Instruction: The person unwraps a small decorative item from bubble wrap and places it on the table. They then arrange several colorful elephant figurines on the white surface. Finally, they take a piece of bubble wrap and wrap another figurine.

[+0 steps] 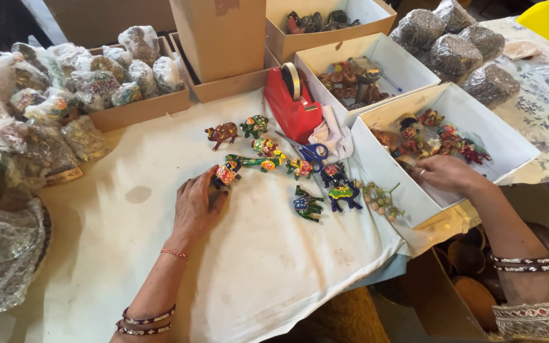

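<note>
Painted animal figurines [274, 159] are shown in the head view, spread in a loose cluster on the white cloth [249, 267] that covers the counter, at about 12 o'clock from the wearer; they are kept apart from one another, seemingly so that each can be seen and picked singly. The left hand [197, 206] is laid palm down on the cloth, its fingertips touching one small red and yellow figurine [226, 174] at the cluster's 9 o'clock edge; the fingers are curled lightly about it rather than lifted clear, so a loose grasp is judged. The right hand [446, 174] is reached into the near white box [478, 127] at 2 o'clock, where more figurines [433, 136] are heaped against the far wall; whether anything is pinched there cannot be told, the fingertips being hidden by the box wall. A red tape dispenser [290, 105] and blue-handled scissors [312, 152] are set just beyond the cluster, within reach of either hand. Wrapped bundles [65, 82] are stacked in and around a cardboard tray at 10 o'clock, and further wrapped bundles [459, 44] lie at 1 o'clock beyond the boxes.
</note>
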